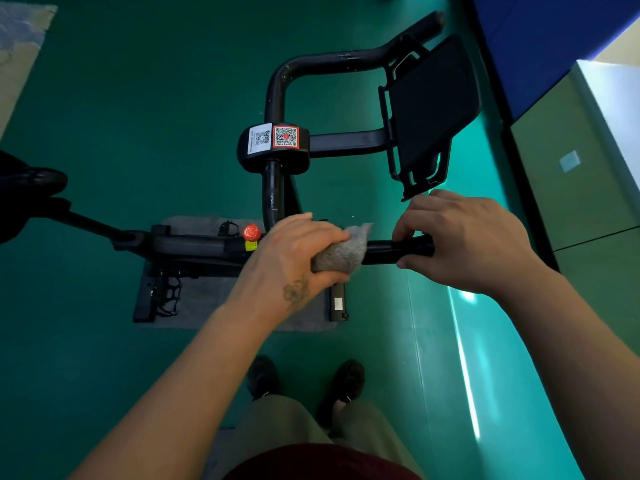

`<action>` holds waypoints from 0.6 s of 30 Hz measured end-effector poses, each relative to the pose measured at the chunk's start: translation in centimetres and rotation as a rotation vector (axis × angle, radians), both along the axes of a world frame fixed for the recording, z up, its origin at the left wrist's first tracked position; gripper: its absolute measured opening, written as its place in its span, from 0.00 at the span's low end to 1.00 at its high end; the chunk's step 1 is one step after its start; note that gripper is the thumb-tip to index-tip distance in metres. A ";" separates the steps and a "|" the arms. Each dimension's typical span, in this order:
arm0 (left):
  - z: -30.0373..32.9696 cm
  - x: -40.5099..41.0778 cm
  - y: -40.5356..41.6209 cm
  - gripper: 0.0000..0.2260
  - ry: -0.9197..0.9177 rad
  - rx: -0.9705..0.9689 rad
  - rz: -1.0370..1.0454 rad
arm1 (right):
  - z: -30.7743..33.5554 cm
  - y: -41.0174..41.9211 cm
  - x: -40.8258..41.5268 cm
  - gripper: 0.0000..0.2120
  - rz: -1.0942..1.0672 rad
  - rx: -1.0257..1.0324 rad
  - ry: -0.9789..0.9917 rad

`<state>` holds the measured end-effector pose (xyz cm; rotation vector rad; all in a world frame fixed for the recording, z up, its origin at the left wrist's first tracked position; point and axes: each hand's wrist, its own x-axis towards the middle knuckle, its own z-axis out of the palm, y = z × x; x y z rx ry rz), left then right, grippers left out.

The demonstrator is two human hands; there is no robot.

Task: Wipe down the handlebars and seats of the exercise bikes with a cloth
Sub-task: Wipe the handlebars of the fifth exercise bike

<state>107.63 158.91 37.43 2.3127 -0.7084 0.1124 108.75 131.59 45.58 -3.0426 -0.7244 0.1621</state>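
Left hand (298, 251) wrapped around a grey cloth (341, 251), pressing it onto the near handlebar (391, 251) at centre frame. Right hand (464, 240) curled around the same bar's end, just right of the cloth, steadying it. Best done by keeping the cloth folded fully round the tube, sliding toward the right hand, then shifting that grip to reach the covered end. Seat (31, 183) at the left edge, far handlebar (346, 60) at upper centre, apparently untouched. Two QR-code labels (275, 137) on the centre hub; small print too fine to read.
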 end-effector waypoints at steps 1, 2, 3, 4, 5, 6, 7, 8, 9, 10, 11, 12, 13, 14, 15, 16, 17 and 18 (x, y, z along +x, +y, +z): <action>-0.2 0.1 0.9 0.27 -0.017 0.006 0.009 | 0.1 0.1 0.0 0.13 -0.007 -0.005 0.007; -0.2 0.1 1.7 0.27 -0.030 0.014 0.020 | 0.2 0.1 0.0 0.13 -0.014 -0.010 0.013; -0.3 0.1 2.2 0.27 -0.037 0.024 0.030 | 0.3 0.2 0.0 0.13 -0.021 -0.013 0.017; -0.4 0.0 2.5 0.27 -0.041 0.032 0.037 | 0.3 0.2 0.0 0.13 -0.027 -0.014 0.018; -0.4 0.0 2.3 0.27 -0.044 0.032 0.033 | 0.4 0.3 0.0 0.13 -0.037 -0.015 0.022; -0.4 0.0 1.9 0.27 -0.047 0.032 0.026 | 0.4 0.4 0.0 0.13 -0.043 -0.014 0.028; -0.4 0.0 1.3 0.27 -0.045 0.027 0.017 | 0.3 0.7 0.0 0.13 -0.044 -0.007 0.034; -0.4 0.1 0.6 0.27 -0.039 0.018 0.009 | 0.1 1.1 0.0 0.13 -0.040 0.004 0.041; -0.4 0.1 0.1 0.27 -0.034 0.010 0.004 | -0.2 1.6 -0.1 0.14 -0.033 0.021 0.047; -0.4 0.1 -0.4 0.26 -0.031 0.006 0.004 | -0.6 2.1 -0.2 0.15 -0.025 0.041 0.049; -0.4 0.0 -0.8 0.26 -0.031 0.002 0.010 | -0.9 2.5 -0.3 0.16 -0.023 0.059 0.047; -0.3 -0.2 -1.0 0.26 -0.034 -0.006 0.022 | -1.2 2.7 -0.3 0.17 -0.025 0.071 0.043; -0.4 -0.4 -1.1 0.26 -0.038 -0.017 0.038 | -1.4 2.8 -0.4 0.17 -0.029 0.078 0.041; -0.4 -0.8 -0.9 0.26 -0.044 -0.028 0.054 | -1.4 2.8 -0.4 0.18 -0.030 0.081 0.042; -0.5 -1.1 -0.7 0.25 -0.053 -0.037 0.068 | -1.4 2.7 -0.4 0.18 -0.030 0.082 0.044; -0.6 -1.3 -0.2 0.25 -0.065 -0.043 0.080 | -1.4 2.6 -0.4 0.19 -0.030 0.085 0.045; -0.8 -1.5 0.5 0.24 -0.082 -0.048 0.089 | -1.4 2.5 -0.4 0.19 -0.029 0.088 0.047; -1.0 -1.6 1.2 0.23 -0.106 -0.049 0.097 | -1.3 2.4 -0.4 0.19 -0.028 0.088 0.052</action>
